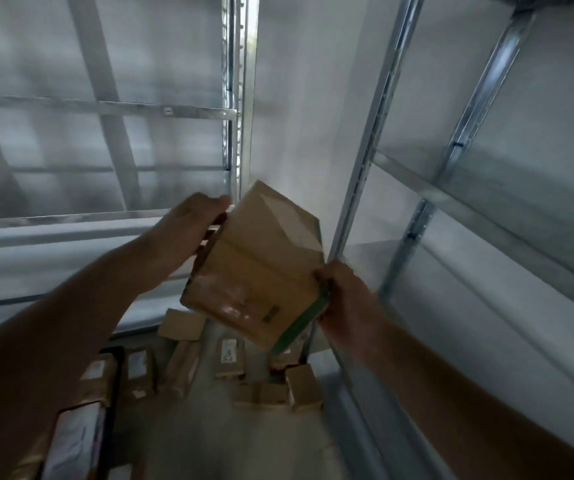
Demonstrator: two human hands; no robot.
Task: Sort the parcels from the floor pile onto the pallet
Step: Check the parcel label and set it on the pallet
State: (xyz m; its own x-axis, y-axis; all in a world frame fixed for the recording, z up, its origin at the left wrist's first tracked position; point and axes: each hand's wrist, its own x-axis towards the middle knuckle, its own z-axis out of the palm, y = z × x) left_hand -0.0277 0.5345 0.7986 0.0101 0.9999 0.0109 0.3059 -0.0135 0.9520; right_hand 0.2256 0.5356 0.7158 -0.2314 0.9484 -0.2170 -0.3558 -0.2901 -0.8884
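A brown cardboard parcel (254, 268) with clear tape and a green strip along its lower right edge is held tilted in mid-air at the centre of the head view. My left hand (188, 230) grips its upper left side, fingers curled over the edge. My right hand (344, 292) grips its lower right corner beside the green strip. Below it, several cardboard parcels (230, 355) with white labels lie on the floor. No pallet is visible.
Metal shelving (451, 202) with white panels rises on the right, and another rack (112, 109) stands on the left. More labelled parcels (81, 431) lie along the lower left. A bare strip of grey floor (209, 427) runs between the parcels.
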